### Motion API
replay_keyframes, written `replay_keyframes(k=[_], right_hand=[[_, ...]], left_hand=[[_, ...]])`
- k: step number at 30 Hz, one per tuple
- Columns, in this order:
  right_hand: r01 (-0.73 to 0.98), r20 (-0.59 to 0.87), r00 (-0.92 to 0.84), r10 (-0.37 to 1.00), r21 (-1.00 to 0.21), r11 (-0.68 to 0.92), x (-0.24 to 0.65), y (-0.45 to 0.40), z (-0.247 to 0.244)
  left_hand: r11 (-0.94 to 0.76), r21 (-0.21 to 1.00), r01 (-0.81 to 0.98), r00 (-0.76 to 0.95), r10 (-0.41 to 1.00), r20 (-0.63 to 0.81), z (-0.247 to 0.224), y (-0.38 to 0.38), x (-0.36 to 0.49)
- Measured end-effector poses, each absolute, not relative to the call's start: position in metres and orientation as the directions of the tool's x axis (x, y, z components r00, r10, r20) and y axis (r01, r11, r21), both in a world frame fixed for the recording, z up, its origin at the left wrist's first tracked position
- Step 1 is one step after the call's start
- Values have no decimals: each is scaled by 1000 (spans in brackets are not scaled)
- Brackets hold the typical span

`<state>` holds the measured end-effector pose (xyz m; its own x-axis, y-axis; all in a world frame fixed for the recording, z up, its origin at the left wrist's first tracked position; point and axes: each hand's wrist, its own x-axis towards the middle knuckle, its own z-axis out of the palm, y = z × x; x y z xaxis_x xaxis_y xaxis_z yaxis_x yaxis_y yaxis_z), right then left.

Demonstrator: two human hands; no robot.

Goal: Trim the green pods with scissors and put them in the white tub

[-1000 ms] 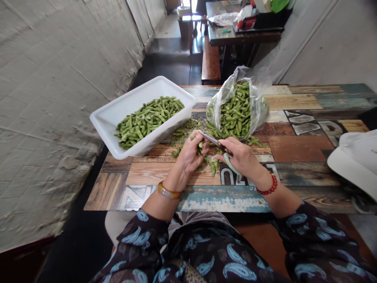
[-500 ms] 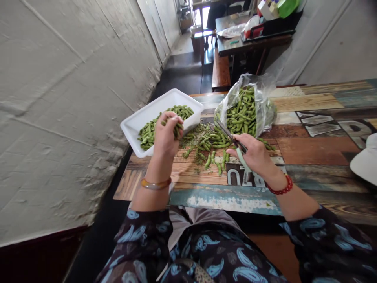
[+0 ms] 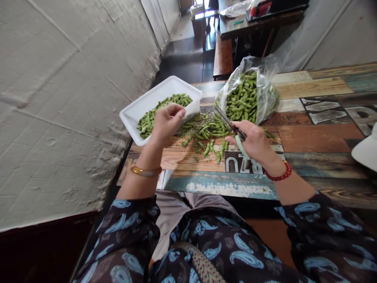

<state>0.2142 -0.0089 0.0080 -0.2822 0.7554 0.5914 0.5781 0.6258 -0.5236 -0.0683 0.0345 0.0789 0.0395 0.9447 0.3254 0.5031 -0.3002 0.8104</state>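
My left hand (image 3: 168,121) hovers at the near right side of a white tub (image 3: 132,113), fingers curled together; no pods show in it, and its palm side is hidden. Cut green pods (image 3: 147,121) lie inside the tub. In my right hand (image 3: 250,139) is a pair of scissors (image 3: 228,121) with pale green handles, blades pointing up and left over loose pods (image 3: 216,129) on the table. Behind them a clear plastic bag (image 3: 262,94) full of pods lies with its mouth toward me. Trimmed bits (image 3: 198,146) are scattered between tub and bag.
The patchwork wood table (image 3: 318,137) stretches to the right, with a white object (image 3: 365,147) at its right edge. A white wall (image 3: 59,98) runs along the left. Beyond are a bench (image 3: 223,57) and a dark table (image 3: 241,29).
The pods seen in my left hand are gone from view, and its fingers are drawn together. The camera view has tipped down slightly. My right hand still has the scissors.
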Motion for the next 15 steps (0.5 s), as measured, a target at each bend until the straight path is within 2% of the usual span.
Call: replay_keyframes(k=[4,11,13,15], right_hand=[[574,599,-288,747,-516,635,214,-9,9],[566,581,-298,757,-532,631,212,-11,8],[569,581,-314,751,-519,638,211,-11,7],[573,581,-322,748,-510,642,210,-11,6]], left_hand=[[-382,598,705,294,924,244,41,4,-40],[-377,315,871,346,926,151,3,-19,-16],[-384,287,878,370,923,104,2,-21,-14],[-395,345,852,381,918,110,2,-24,-13]])
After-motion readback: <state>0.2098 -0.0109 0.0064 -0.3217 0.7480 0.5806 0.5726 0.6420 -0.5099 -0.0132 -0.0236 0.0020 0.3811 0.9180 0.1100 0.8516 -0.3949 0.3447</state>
